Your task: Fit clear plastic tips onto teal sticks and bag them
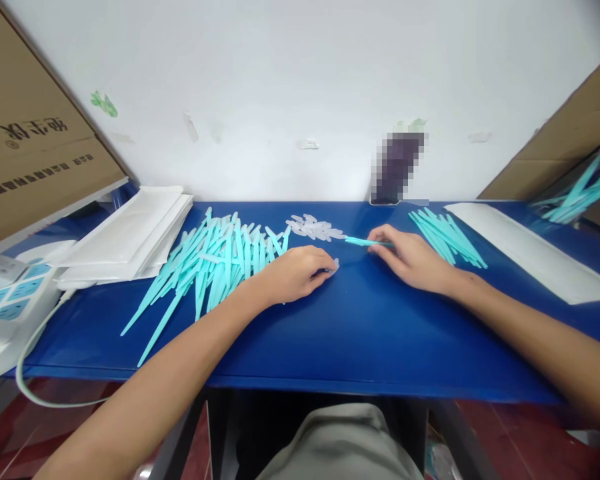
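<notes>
My left hand [300, 272] is over the middle of the blue table, its fingers pinched on a small translucent cap [335, 265]. A slim turquoise plastic stick [356, 241] is gripped in my right hand [403, 253], its tip pointing left; whether it is one stick or more I cannot tell. Between and beyond the hands lies a heap of translucent caps [317, 228]. Beside my left hand spreads a big pile of turquoise sticks [220, 257], many with pale tips. A smaller bundle of turquoise sticks [447, 237] rests behind my right hand.
White padded envelopes [125, 230] are stacked at the left, near a power strip [17, 293] with a cable. A white sheet [535, 250] lies at the right. A phone [399, 167] leans against the wall. Cardboard boxes [40, 127] stand at both sides.
</notes>
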{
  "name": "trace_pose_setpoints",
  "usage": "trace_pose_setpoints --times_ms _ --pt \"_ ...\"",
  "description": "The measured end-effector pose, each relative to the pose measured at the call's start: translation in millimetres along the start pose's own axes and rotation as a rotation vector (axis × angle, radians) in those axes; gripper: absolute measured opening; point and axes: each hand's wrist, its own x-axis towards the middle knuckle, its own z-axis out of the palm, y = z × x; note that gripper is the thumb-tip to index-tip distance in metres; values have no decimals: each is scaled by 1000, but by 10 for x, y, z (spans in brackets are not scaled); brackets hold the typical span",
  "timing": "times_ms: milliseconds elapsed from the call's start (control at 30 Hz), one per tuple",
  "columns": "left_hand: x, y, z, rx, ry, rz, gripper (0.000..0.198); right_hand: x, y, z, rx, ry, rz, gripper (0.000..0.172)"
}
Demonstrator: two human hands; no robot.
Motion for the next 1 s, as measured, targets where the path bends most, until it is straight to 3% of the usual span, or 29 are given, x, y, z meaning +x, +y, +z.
trace_pose_setpoints --times_ms 300,467,600,767,1000 --pt "46 16 113 -227 137 -128 7 10 -92 1 34 -24 -28 16" --pt "149 66 181 -321 230 -298 20 18 -67 17 34 -24 -23 17" --pt "236 124 187 -321 222 -442 24 22 -51 24 58 -10 -21 17" --pt "227 128 216 -281 214 -402 16 19 -54 19 50 0 -28 16" --pt "153 71 250 -238 248 -206 11 5 -39 -16 -9 -19 -44 18"
